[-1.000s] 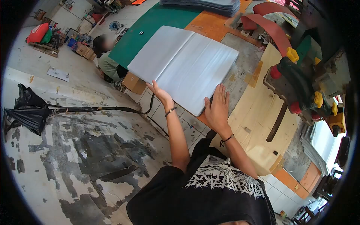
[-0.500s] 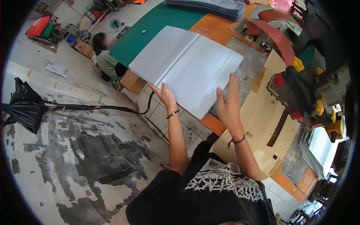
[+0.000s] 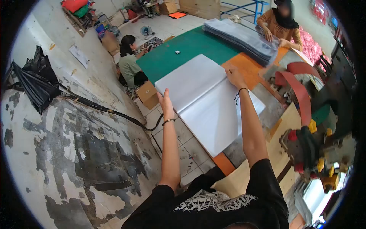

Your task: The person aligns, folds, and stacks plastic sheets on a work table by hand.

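A wide stack of pale translucent sheets (image 3: 213, 118) with a crease across its middle lies on the table, partly over the green mat (image 3: 190, 48). My left hand (image 3: 166, 105) is at the stack's left edge, thumb and fingers apart, palm side against the edge. Over the far right edge, near the end of the crease, my right hand (image 3: 235, 78) is closed, its fingers curled at the sheet edge. Whatever is between those fingers is too small to make out.
Another sheet stack (image 3: 244, 38) lies at the far table end, where a co-worker (image 3: 280, 28) has both hands. A second person (image 3: 129, 63) sits left beyond a cardboard box (image 3: 148, 94). A machine with yellow knobs (image 3: 309, 149) stands right, near a red curved strip (image 3: 297, 91).
My right hand has moved from the near right edge to the far edge and closed. The view has shifted, showing more of the co-worker. My left hand stays at the left edge.
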Motion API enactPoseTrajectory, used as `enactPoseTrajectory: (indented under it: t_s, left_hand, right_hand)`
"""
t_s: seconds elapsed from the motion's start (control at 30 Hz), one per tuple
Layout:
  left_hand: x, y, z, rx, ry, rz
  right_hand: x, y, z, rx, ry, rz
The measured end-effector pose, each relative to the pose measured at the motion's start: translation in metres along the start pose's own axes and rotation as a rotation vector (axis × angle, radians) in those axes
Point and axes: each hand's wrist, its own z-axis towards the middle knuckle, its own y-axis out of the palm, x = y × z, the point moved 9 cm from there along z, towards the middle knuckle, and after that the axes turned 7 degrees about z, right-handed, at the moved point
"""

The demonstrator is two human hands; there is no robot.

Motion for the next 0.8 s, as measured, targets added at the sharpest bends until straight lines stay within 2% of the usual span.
enactPoseTrajectory:
  t_s: [0.07, 0.17, 0.27, 0.37, 0.47, 0.6, 0.8]
  left_hand:
    - [-0.009, -0.003, 0.019, -0.025, 0.017, 0.038]
    - [-0.014, -0.004, 0.017, 0.036, 0.057, 0.18]
    - [0.002, -0.001, 0.009, 0.138, 0.052, 0.192]
    - [-0.002, -0.006, -0.001, 0.171, 0.059, 0.214]
    - [0.002, -0.006, -0.003, 0.162, 0.043, 0.281]
    - [0.005, 0.0, -0.013, 0.165, -0.026, 0.132]
    - [0.003, -0.003, -0.009, 0.185, -0.005, 0.152]
  right_hand:
    - [0.005, 0.016, 0.022, -0.085, -0.083, 0.021]
    - [-0.02, 0.023, 0.029, -0.212, 0.012, -0.346]
    - [-0.025, 0.027, 0.031, -0.07, -0.128, -0.38]
    - [-0.016, 0.029, 0.032, -0.193, -0.007, -0.2]
    - [-0.038, 0.019, 0.028, -0.301, 0.006, -0.312]
    - [-0.031, 0.02, 0.028, -0.302, 0.012, -0.19]
    - [-0.019, 0.029, 0.029, -0.287, 0.033, -0.196]
